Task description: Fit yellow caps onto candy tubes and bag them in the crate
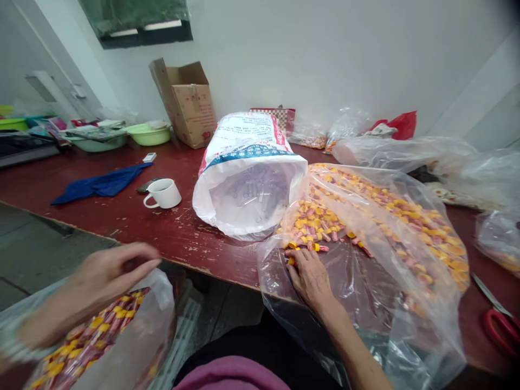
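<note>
My left hand hovers over a plastic bag of small pink-and-yellow pieces at the lower left, its fingers curved with a gap between thumb and fingers and nothing visible in them. Inside the mouth of a large clear plastic bag, my right hand has its fingertips on yellow-and-pink pieces heaped there. Whether a piece is gripped is hard to see. A white printed sack lies with its mouth towards me, clear and purplish items within.
On the red table are a white mug, a blue cloth, a cardboard box and a green basin. Red-handled scissors lie at the right edge. Plastic bags line the back right.
</note>
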### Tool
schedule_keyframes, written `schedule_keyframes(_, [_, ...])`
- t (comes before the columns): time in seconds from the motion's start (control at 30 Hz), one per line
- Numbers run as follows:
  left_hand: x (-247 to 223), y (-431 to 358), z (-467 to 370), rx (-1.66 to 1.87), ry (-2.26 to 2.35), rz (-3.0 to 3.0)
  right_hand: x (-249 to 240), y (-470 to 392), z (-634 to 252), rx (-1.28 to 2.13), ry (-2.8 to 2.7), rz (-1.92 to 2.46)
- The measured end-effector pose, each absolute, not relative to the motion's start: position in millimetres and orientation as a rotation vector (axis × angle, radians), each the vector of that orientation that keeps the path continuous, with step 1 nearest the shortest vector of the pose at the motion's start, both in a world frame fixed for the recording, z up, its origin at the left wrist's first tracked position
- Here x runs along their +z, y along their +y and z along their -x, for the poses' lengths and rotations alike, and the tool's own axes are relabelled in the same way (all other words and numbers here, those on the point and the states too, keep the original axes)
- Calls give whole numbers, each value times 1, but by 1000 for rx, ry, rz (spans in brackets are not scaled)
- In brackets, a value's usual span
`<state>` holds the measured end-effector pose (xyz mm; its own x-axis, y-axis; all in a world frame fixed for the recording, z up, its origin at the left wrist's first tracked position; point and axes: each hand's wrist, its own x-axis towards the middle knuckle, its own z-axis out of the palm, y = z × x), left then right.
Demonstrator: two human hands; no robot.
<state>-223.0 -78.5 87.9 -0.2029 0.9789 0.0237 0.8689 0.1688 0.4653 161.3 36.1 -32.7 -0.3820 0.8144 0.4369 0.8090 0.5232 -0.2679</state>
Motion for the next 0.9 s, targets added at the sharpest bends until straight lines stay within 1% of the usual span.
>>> schedule_keyframes(0.07, [92, -23, 174, 542, 1845, -2314, -37, 35, -162, 29, -2179, 1330])
schedule_keyframes(0.13, [79, 38, 133, 467, 1657, -2610, -42, 33, -163, 34, -2101, 1340])
schedule_keyframes(0.2, [56, 93, 103, 262, 1615, -2786, -46, 31, -165, 35, -2043, 1351])
schedule_keyframes(0.3, [22, 151, 77, 138, 1544, -2843, -49, 29, -168, 67, -2028, 1386])
schedule_keyframes(0.43, [2, 182, 73, 76, 1548, -2865, -49, 30, -168, 129, -2025, 1381])
schedule_keyframes(0.63, [13, 211, 82, 120, 1619, -2839, -52, 32, -167, 134, -2027, 1406])
schedule_keyframes(0.9, [8, 242, 53, 188, 1557, -2773, -46, 30, -169, 220, -1933, 1313])
